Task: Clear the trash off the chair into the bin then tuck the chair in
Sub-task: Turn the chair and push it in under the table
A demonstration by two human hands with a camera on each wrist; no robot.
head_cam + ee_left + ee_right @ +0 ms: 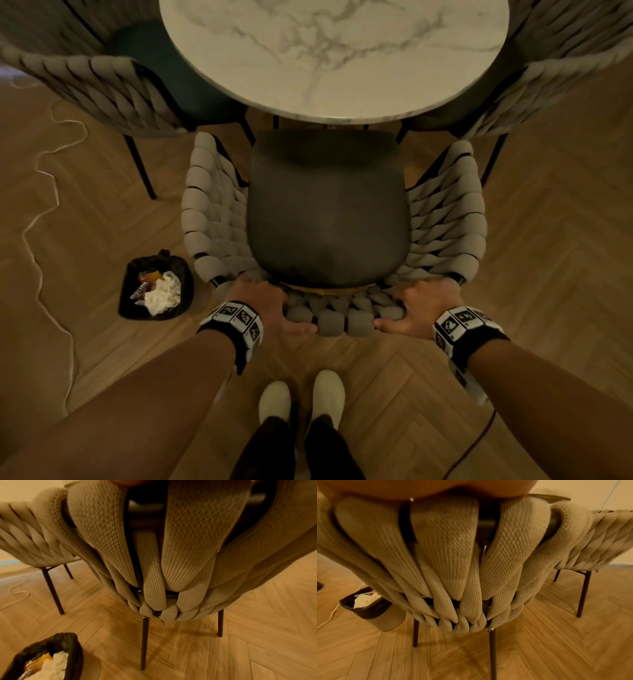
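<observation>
With the seat bare and the trash (161, 291) in the bin (132, 274), both hands, left (263, 301) and right (421, 308), curled over the chair (329, 322) back, should push evenly toward the table (212, 68).

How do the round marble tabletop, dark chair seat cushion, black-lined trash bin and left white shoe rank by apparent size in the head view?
1. Round marble tabletop
2. Dark chair seat cushion
3. Black-lined trash bin
4. Left white shoe, although it lies nearer the camera

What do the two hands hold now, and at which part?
Both the left hand and right hand grip the chair by the top of its backrest.
</observation>
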